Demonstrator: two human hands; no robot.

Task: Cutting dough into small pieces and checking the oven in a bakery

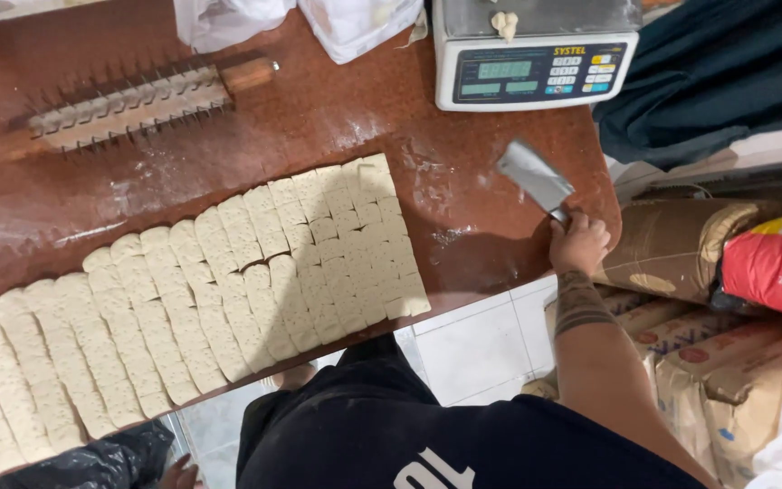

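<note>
The right hand (577, 243) is wrapped around the handle of a knife (536, 178) with a wide metal blade, fingers closed tight on it. The knife sits at the right end of the brown table (319, 118), and its blade points up toward the scale (536, 63). The left hand (178, 473) peeks out below the table edge, next to something black; you cannot tell if its fingers are apart or together. A big flat sheet of pale dough (192, 299) lies on the table, to the left of the knife and well apart from it. It is cut into long strips and small squares. A wooden roller with spikes (128, 104) lies farther back on the table, behind the dough. Big sacks (681, 249) sit on the floor to the right of the table.
</note>
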